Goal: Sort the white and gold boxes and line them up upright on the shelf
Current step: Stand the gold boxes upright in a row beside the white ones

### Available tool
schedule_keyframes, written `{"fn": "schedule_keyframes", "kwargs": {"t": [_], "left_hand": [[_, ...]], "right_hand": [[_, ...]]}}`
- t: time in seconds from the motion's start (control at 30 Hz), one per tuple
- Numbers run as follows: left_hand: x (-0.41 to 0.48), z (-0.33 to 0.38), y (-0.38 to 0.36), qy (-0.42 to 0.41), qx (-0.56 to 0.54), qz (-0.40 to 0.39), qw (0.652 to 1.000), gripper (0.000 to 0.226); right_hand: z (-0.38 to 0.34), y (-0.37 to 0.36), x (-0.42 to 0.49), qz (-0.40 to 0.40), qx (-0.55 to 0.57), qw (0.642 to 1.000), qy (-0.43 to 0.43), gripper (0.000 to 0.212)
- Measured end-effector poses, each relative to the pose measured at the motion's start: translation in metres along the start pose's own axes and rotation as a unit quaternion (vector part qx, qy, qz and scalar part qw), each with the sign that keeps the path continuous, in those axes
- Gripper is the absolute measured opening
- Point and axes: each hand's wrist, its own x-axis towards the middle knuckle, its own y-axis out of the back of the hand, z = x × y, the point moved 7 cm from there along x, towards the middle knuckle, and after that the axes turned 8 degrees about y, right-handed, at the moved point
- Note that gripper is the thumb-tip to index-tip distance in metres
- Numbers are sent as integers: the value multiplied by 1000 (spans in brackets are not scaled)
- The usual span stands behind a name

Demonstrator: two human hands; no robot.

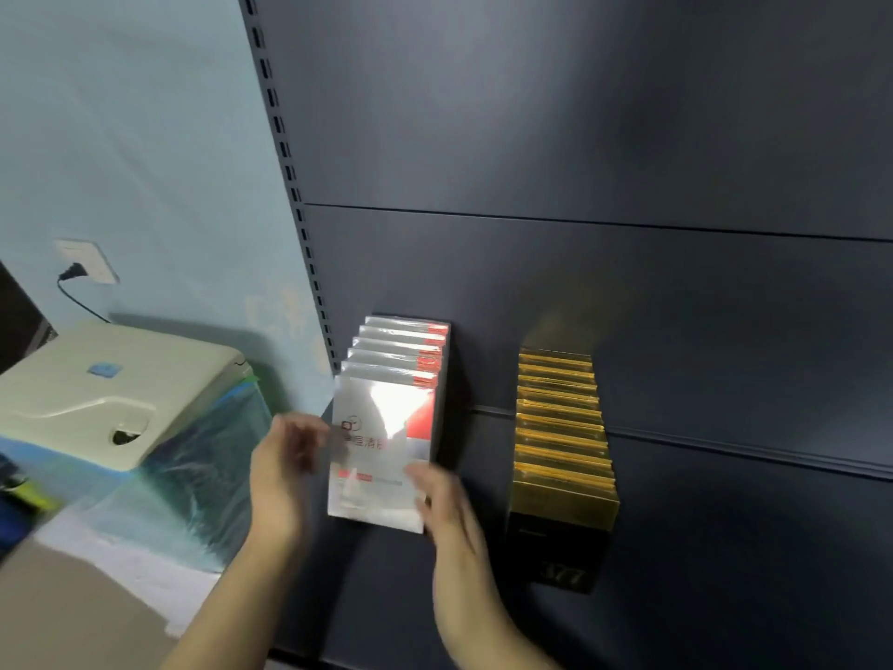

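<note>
While both hands are smeared by motion, their places are clear enough. The left hand [282,476] is at the left edge of the front white box [381,456], fingers stretched upward and holding nothing. The right hand [452,515] is at the lower right corner of the same box, and its fingers also look straight, not curled around anything. Because of the blur, I cannot tell if either hand really touches the box.

The white boxes [396,374] stand upright in one row on the dark blue shelf [725,548], one behind another, and the row goes back to the rear panel. Each box has a shiny white face with a red part at the upper right. The gold boxes [563,427] stand in a second upright row, to the right of the white row and apart from it. The front one shows a black face under a gold top.

A slotted post [290,186] makes the left edge of the shelf. To the left of it a beige machine [111,394] sits over a clear plastic sheet [208,456]. Above it, on the pale blue wall, a wall socket [87,261] has a black plug [72,271] in it.
</note>
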Motion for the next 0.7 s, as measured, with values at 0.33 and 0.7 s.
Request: {"fn": "schedule_keyframes", "kwargs": {"t": [0.33, 0.7], "left_hand": [[35, -43, -51, 212, 0, -158, 964, 66], [46, -47, -53, 207, 5, -230, 951, 67]], "right_hand": [[15, -31, 59, 164, 10, 986, 30, 61], [38, -58, 69, 27, 143, 986, -81, 90]]}}
